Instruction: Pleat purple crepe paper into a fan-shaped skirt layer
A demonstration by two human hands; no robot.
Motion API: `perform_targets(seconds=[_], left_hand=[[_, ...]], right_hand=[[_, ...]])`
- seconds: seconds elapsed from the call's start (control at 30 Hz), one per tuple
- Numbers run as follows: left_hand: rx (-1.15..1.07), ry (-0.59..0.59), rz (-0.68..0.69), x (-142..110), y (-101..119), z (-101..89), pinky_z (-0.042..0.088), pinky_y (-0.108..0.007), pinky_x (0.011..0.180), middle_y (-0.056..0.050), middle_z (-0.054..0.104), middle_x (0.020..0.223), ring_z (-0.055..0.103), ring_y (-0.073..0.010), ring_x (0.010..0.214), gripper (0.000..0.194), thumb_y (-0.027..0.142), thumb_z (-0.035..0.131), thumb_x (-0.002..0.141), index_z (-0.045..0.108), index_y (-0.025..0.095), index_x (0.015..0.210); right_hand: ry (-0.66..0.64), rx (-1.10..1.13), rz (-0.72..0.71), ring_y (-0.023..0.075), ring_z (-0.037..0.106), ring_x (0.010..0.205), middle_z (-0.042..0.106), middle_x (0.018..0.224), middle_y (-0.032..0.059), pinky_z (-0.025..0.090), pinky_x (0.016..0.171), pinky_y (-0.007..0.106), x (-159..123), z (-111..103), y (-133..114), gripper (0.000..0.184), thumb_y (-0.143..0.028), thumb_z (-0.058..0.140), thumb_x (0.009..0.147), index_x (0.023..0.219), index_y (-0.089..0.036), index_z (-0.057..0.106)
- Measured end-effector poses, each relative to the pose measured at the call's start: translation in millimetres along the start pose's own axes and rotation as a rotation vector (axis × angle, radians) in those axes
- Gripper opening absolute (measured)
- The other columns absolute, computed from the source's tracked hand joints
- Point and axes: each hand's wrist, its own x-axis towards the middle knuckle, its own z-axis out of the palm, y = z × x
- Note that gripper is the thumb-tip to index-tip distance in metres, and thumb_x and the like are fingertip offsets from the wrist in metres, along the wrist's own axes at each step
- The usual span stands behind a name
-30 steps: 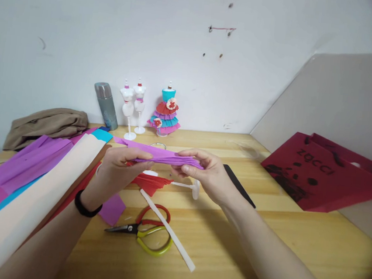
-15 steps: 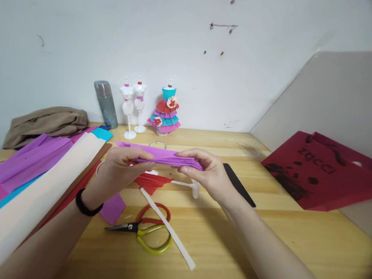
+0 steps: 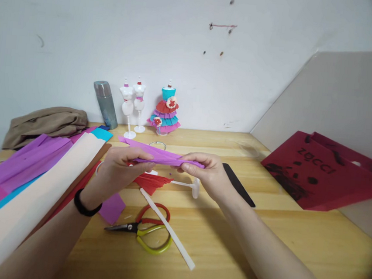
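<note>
A folded strip of purple crepe paper (image 3: 166, 154) is stretched between my two hands, above the table. My left hand (image 3: 123, 159) pinches its left part between thumb and fingers. At the other end, my right hand (image 3: 204, 170) grips the paper the same way, thumb in front. Below the hands lies a small mannequin on its side, with a red pleated paper skirt (image 3: 154, 181) and a clear stand (image 3: 196, 188); the rest of it is partly hidden. Scissors (image 3: 138, 228) with one red and one yellow handle rest nearer me, a narrow white strip (image 3: 170, 232) crossing them.
Crepe paper sheets (image 3: 54, 175) in several colours lie at left beside a brown cloth (image 3: 47, 124). A flask (image 3: 105, 104), two bare mannequins (image 3: 128, 105) and a dressed one (image 3: 166, 111) stand at the back. At right are a black flat piece (image 3: 239, 185) and a red bag (image 3: 327, 175).
The layered edges of the purple paper, fanned out before, now look pressed together into a flatter strip. Both hands keep almost the same place.
</note>
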Motion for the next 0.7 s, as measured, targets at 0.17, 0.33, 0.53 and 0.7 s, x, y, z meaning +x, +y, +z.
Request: perform_targets(seconds=[0.17, 0.33, 0.53, 0.7], left_hand=[[-0.183, -0.086, -0.135, 2.2, 7.3, 0.4, 0.051, -0.018, 0.053, 0.0, 0.072, 0.063, 0.066, -0.0119, 0.056, 0.009, 0.022, 0.067, 0.077, 0.073, 0.018, 0.072], [-0.282, -0.037, -0.212, -0.2, 5.8, 5.8, 0.055, -0.018, 0.057, 0.0, 0.073, 0.065, 0.068, -0.013, 0.059, 0.01, 0.025, 0.067, 0.078, 0.073, 0.018, 0.073], [-0.143, 0.056, -0.13, -4.9, -2.4, 8.8, 0.054, -0.019, 0.06, 0.0, 0.075, 0.071, 0.068, -0.0133, 0.063, 0.01, 0.026, 0.068, 0.079, 0.075, 0.02, 0.081], [-0.19, 0.043, -0.172, -3.1, 2.8, 8.2, 0.055, -0.02, 0.06, -0.001, 0.075, 0.071, 0.069, -0.0146, 0.064, 0.01, 0.027, 0.069, 0.077, 0.075, 0.019, 0.078]], right_hand=[[0.08, 0.115, 0.012, 0.0143, 0.068, 0.065, 0.075, 0.072, 0.004, 0.054, 0.068, 0.027, 1.4, -0.7, 2.8, 0.017, -0.03, 0.083, 0.062, 0.074, -0.02, 0.075], [0.12, 0.201, 0.078, 0.0143, 0.069, 0.06, 0.074, 0.068, 0.0035, 0.055, 0.062, 0.025, 1.2, 2.0, -1.0, 0.022, -0.027, 0.086, 0.057, 0.069, -0.018, 0.07], [0.104, 0.235, 0.208, 0.0184, 0.072, 0.062, 0.072, 0.066, 0.0023, 0.056, 0.059, 0.024, -0.6, 3.6, -7.3, 0.029, -0.031, 0.087, 0.054, 0.07, -0.017, 0.068], [0.099, 0.281, 0.185, 0.0173, 0.071, 0.06, 0.072, 0.065, 0.0024, 0.055, 0.058, 0.024, -0.6, 4.5, -8.7, 0.028, -0.03, 0.088, 0.053, 0.067, -0.017, 0.067]])
